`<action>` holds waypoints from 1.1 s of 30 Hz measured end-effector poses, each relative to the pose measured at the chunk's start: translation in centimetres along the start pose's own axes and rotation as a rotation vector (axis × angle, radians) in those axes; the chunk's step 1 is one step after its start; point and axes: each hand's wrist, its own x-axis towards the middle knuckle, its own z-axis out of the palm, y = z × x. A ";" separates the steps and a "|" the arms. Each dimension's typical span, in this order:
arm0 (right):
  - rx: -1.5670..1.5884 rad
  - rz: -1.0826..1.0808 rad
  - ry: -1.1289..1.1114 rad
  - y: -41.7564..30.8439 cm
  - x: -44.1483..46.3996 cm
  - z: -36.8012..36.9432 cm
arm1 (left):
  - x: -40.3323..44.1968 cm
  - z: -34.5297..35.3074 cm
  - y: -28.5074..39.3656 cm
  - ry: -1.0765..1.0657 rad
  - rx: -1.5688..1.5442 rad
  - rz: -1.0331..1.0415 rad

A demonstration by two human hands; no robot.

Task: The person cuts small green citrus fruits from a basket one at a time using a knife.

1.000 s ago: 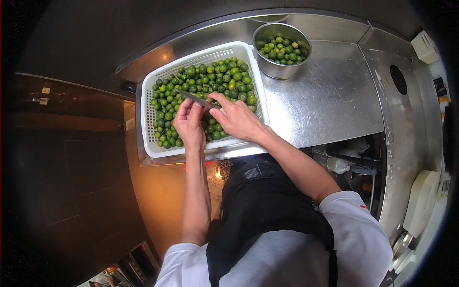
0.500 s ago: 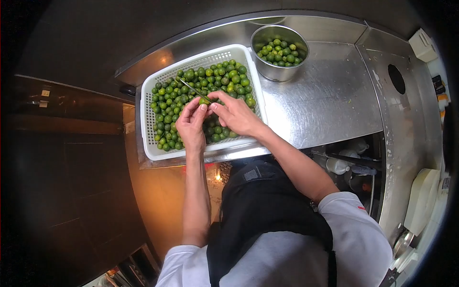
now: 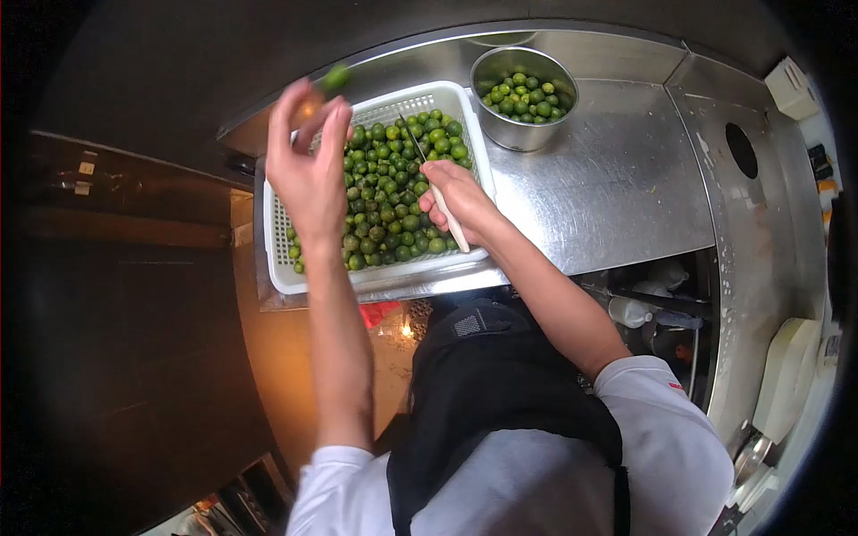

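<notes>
My left hand point(image 3: 308, 161) is raised over the left end of a white plastic basket point(image 3: 487, 170), fingers spread apart. Just beyond its fingertips a small green lime point(image 3: 336, 78), smeared by motion, appears in mid-air, apart from the hand. My right hand point(image 3: 460, 204) is closed around a small knife point(image 3: 450, 219) with a pale handle. The thin dark blade points up and away over the fruit. Many small green limes point(image 3: 384, 192) fill much of the basket beneath both hands, some of them hidden by my left hand and wrist.
A round metal pot point(image 3: 523, 137) partly filled with green limes stands right of the basket. Both rest on a steel counter point(image 3: 608, 192) with a raised back edge. Below the counter is an open shelf with bottles point(image 3: 631, 312).
My hands have separated from around a lime. The left has moved up and left, with the lime now in the air beyond it. The right has shifted slightly right, still gripping the knife.
</notes>
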 end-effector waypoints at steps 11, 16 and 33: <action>0.089 -0.013 0.034 0.1 -0.3 -0.4 | 0.8 -5.5 -13.6 -0.642 1.178 -0.043; 0.052 -0.023 0.026 0.2 -0.3 -0.5 | -0.8 -4.3 -14.7 -0.589 1.264 0.056; -0.549 -0.456 0.074 0.4 -1.2 0.6 | -6.4 -2.4 -9.6 -0.132 -0.511 -0.614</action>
